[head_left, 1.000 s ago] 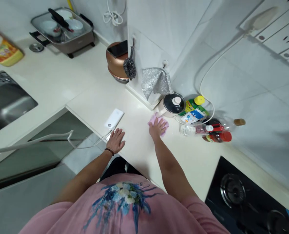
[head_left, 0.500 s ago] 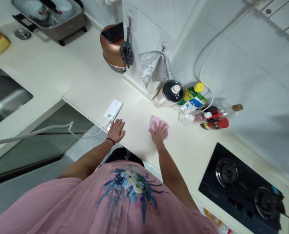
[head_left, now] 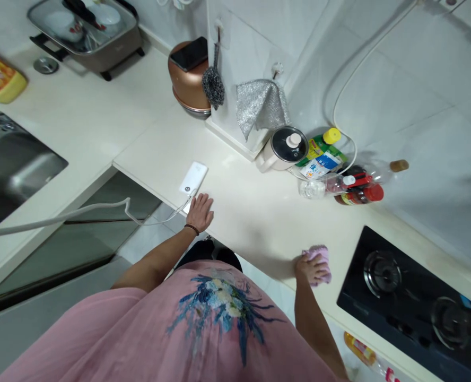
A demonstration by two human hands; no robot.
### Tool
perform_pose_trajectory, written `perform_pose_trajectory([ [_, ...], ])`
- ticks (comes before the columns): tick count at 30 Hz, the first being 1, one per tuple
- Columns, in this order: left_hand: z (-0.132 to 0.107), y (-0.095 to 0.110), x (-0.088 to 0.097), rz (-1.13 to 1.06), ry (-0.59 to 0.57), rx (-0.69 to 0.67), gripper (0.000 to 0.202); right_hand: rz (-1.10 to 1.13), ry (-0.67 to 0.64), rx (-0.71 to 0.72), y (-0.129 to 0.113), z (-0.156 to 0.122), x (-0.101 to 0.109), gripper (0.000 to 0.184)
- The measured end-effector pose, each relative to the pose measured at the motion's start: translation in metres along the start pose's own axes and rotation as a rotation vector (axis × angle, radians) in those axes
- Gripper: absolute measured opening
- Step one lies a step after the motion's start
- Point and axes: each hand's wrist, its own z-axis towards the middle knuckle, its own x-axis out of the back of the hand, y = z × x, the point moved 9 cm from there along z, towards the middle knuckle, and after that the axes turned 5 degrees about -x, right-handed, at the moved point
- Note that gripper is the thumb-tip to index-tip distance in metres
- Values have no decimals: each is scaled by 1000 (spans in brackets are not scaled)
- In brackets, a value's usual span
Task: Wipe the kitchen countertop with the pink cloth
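Observation:
My right hand (head_left: 311, 268) presses a folded pink cloth (head_left: 323, 259) onto the white countertop (head_left: 255, 212), left of the gas stove. Its fingers lie over the cloth, which bunches out around them. My left hand (head_left: 200, 211) rests flat near the counter's front edge, fingers stretched out, with a dark bead bracelet on the wrist. Just beyond its fingertips lies a white power bank (head_left: 193, 178), its white cable running off the edge to the left.
A black gas stove (head_left: 412, 307) is at the right. Along the wall stand an electric pot (head_left: 286, 148), seasoning bags (head_left: 319, 162) and several bottles (head_left: 363, 195). A steel sink (head_left: 28, 170), a yellow bottle (head_left: 2, 79) and a lidded electric pan (head_left: 100, 58) are at the left.
My right hand has slid the pink cloth right and toward me, close to the stove. My left hand stays at the counter edge. The view has shifted slightly.

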Motion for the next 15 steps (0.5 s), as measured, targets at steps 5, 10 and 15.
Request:
perform_pose_trajectory([
  [5,-1,2,4,5,-2,-10,59,30,-158,446,-201,-102,5,68],
  [10,-1,0,6,-38,-7,3,63,19,-332,1014,-327,-245,2,72],
  [15,-1,-4,9,-60,11,27,62,83,-393,1258,-307,-298,9,69],
])
